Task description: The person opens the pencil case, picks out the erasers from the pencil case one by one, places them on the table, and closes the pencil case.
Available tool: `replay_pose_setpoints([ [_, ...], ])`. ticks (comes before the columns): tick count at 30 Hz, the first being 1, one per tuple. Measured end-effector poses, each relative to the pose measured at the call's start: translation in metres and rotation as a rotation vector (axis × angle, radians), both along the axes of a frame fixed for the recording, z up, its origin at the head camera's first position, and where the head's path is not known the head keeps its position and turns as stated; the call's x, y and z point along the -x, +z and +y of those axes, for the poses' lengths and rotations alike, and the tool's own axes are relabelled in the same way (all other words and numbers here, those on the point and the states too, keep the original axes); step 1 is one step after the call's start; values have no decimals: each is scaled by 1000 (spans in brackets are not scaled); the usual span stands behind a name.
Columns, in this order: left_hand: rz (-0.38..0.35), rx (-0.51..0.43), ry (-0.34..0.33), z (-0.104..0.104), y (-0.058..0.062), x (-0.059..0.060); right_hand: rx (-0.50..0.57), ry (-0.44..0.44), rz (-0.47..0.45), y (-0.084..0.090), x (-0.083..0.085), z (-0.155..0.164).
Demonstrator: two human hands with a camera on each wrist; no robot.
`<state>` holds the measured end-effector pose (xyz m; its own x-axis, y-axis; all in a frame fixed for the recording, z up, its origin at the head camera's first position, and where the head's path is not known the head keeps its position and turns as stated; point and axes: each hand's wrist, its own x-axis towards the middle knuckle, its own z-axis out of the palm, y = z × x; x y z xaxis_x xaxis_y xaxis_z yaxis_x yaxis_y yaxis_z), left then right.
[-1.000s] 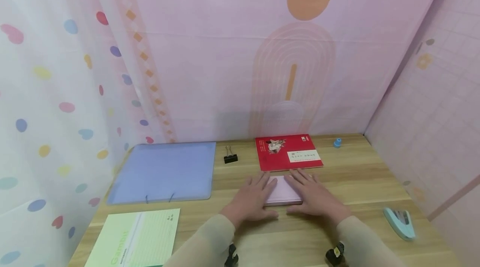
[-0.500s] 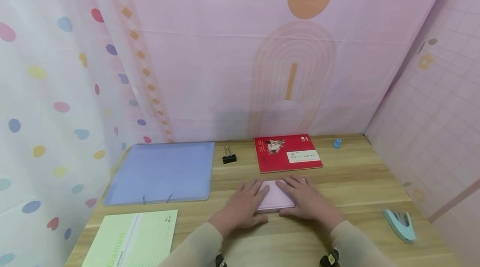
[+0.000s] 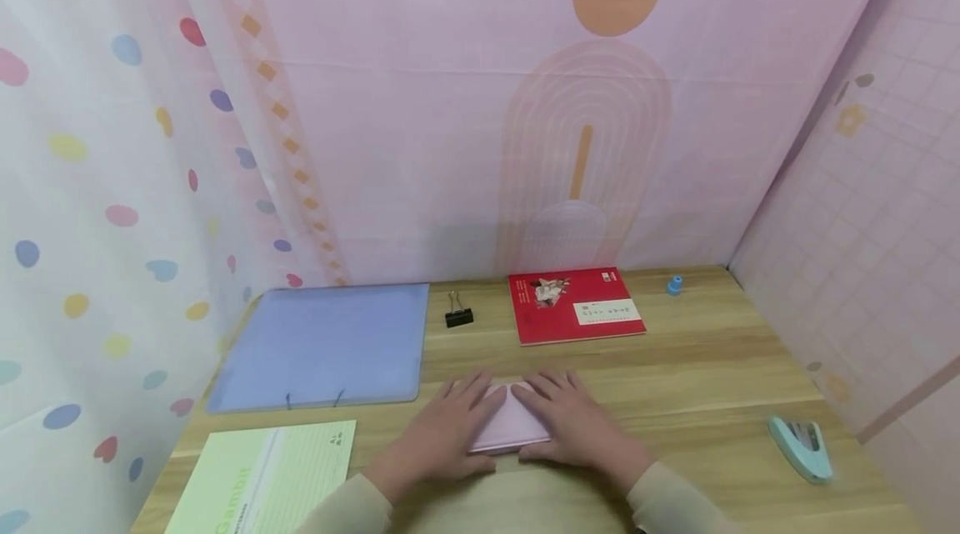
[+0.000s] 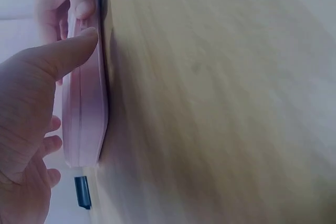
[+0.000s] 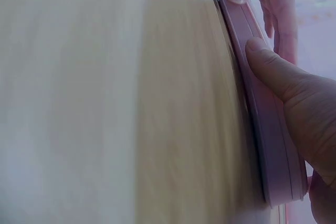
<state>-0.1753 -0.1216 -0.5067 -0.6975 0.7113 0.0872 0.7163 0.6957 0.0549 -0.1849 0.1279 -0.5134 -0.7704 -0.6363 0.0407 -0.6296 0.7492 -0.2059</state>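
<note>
A flat pink case (image 3: 513, 424) with a seam along its side lies low on the wooden table, in front of the person. The left hand (image 3: 444, 427) grips its left end and the right hand (image 3: 576, 427) its right end. Both index fingers lie on the top, and the thumbs rest along the near side. In the left wrist view the case (image 4: 90, 106) is seen edge-on, with the left thumb against its side. The right wrist view likewise has the right thumb on the case's side (image 5: 265, 135). Parts of both ends are hidden under the hands.
Behind the case lies a red booklet (image 3: 555, 321), with a black binder clip (image 3: 459, 317) to its left. A blue folder (image 3: 322, 346) and a green notebook (image 3: 296, 467) lie left. A teal stapler (image 3: 801, 449) and small blue object (image 3: 675, 285) are right.
Both hands have moved the pink case to the left and closer to the person, away from the red booklet. The hands' hold on it looks much the same.
</note>
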Motion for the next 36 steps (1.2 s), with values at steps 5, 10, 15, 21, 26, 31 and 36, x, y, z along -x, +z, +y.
replay_pose_setpoints([
  [5,-48,10,-1,-7,-1,-5,-2,29,-11,0,-5,-8],
  [10,-73,19,-7,-10,-3,-8,-21,54,-24,1,-6,-8],
  [15,-27,11,-29,-11,-8,-8,-46,71,2,0,-6,-6],
  [21,19,-8,-53,-10,-11,-5,-54,96,22,1,-7,-3],
  [26,40,-20,-76,-8,-11,-3,-41,110,38,0,-8,0],
  [31,42,-26,-78,-10,-11,-3,-42,117,20,1,-6,0],
  [36,48,-41,-78,-11,-12,-1,-23,110,-2,5,-5,1],
])
